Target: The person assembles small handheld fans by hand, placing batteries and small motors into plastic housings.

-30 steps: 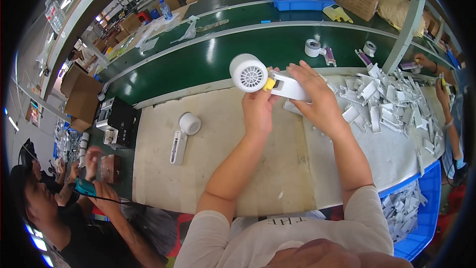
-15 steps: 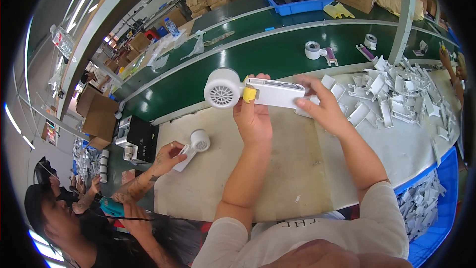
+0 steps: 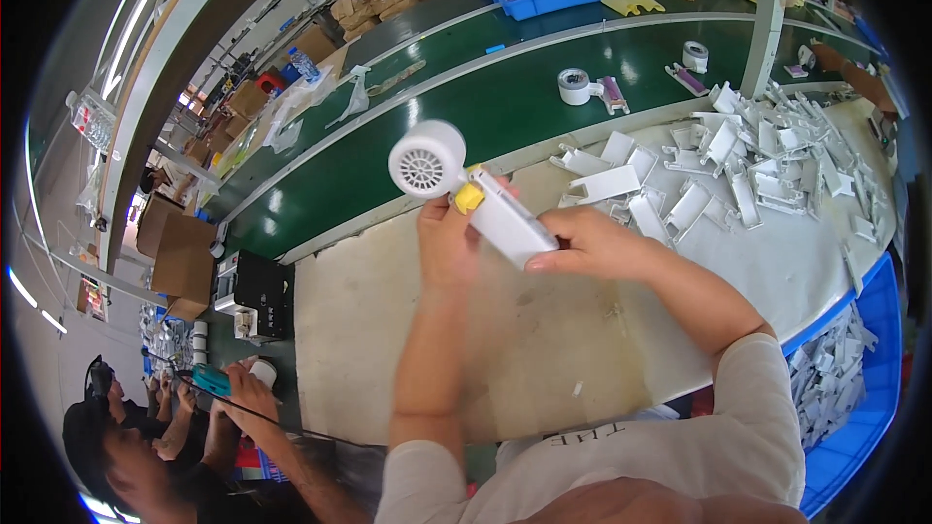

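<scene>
Above a beige work mat [image 3: 369, 330], the left hand [image 3: 449, 238] grips a white handheld fan [image 3: 464, 189] near its yellow button while the right hand [image 3: 587, 243] clasps its handle, white plastic shells [image 3: 757, 165] piled at right.

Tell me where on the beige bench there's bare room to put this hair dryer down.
The beige mat is bare left of and below your left hand, from the black machine to the near edge. Right of your right hand, the white plastic shells crowd it. The hair dryer fits left.
</scene>
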Demonstrator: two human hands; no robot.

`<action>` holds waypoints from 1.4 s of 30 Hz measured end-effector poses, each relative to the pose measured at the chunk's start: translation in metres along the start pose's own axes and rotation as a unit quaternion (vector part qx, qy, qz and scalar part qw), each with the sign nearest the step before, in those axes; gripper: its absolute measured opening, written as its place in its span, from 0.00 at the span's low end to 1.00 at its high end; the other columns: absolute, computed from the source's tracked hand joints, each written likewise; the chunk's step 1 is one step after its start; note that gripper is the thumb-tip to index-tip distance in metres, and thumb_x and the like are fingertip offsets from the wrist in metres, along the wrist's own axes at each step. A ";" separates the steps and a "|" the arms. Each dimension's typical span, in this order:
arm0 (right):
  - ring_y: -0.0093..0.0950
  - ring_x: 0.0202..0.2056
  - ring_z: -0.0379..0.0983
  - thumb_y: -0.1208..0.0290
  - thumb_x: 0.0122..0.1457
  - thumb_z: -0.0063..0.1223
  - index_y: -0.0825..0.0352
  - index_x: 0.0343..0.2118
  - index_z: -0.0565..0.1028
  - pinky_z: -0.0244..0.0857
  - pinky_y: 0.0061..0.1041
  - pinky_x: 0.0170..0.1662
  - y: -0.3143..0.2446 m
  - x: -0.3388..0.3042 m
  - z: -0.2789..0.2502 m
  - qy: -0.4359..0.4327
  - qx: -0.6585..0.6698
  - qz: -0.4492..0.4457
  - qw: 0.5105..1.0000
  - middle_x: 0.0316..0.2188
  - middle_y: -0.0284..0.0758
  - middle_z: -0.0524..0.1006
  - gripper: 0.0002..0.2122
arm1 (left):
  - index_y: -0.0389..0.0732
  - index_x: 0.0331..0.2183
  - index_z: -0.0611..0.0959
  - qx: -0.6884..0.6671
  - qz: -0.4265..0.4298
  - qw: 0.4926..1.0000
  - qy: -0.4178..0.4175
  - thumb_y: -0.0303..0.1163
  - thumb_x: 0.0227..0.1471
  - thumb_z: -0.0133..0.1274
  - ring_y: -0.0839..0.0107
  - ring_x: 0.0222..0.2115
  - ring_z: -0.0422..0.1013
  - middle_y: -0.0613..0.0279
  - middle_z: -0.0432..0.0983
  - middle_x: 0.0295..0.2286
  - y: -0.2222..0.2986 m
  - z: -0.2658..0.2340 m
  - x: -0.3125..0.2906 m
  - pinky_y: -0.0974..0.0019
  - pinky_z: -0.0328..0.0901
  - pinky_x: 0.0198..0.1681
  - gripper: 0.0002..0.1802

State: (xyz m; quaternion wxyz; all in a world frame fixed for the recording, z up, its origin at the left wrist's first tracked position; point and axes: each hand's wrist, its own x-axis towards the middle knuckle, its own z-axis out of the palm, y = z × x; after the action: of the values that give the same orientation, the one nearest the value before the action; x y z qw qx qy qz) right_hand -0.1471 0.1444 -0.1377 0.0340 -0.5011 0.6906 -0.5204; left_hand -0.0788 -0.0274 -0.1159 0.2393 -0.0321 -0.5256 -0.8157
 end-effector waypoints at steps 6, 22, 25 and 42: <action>0.38 0.41 0.67 0.65 0.47 0.53 0.64 0.30 0.75 0.61 0.31 0.45 0.133 0.047 -0.093 0.097 -0.285 0.174 0.938 0.36 0.41 0.72 0.10 | 0.36 0.37 0.71 0.818 -0.041 0.572 0.051 0.28 0.41 0.50 0.50 0.29 0.70 0.45 0.73 0.27 0.045 -0.169 -0.035 0.54 0.64 0.30 0.16; 0.24 0.27 0.66 0.64 0.50 0.49 0.65 0.27 0.72 0.63 0.22 0.35 0.136 0.107 -0.087 0.146 0.259 0.387 0.873 0.29 0.33 0.70 0.09 | 0.38 0.43 0.71 0.627 0.175 0.757 -0.055 0.25 0.39 0.54 0.54 0.41 0.65 0.49 0.69 0.40 0.001 -0.104 -0.022 0.60 0.61 0.45 0.24; 0.25 0.28 0.67 0.64 0.51 0.48 0.64 0.30 0.71 0.64 0.25 0.34 0.074 0.090 -0.046 0.103 0.403 0.373 0.829 0.28 0.33 0.71 0.09 | 0.35 0.45 0.69 0.591 0.284 0.754 -0.037 0.33 0.36 0.57 0.55 0.42 0.61 0.52 0.65 0.42 -0.022 -0.033 -0.001 0.56 0.56 0.47 0.30; 0.30 0.50 0.61 0.73 0.40 0.59 0.62 0.52 0.61 0.56 0.27 0.49 -0.015 -0.018 -0.012 0.081 -0.206 -0.045 0.974 0.51 0.37 0.63 0.31 | 0.36 0.44 0.66 -0.066 -0.137 0.988 -0.004 0.42 0.53 0.31 0.59 0.30 0.70 0.45 0.70 0.35 -0.024 -0.002 -0.024 0.60 0.68 0.34 0.23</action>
State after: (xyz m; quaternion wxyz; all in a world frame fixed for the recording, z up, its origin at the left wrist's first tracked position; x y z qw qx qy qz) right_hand -0.1353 0.1666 -0.1293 -0.1497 -0.4845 0.7600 -0.4065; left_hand -0.0674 -0.0122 -0.1444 0.1203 0.0209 -0.4710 -0.8736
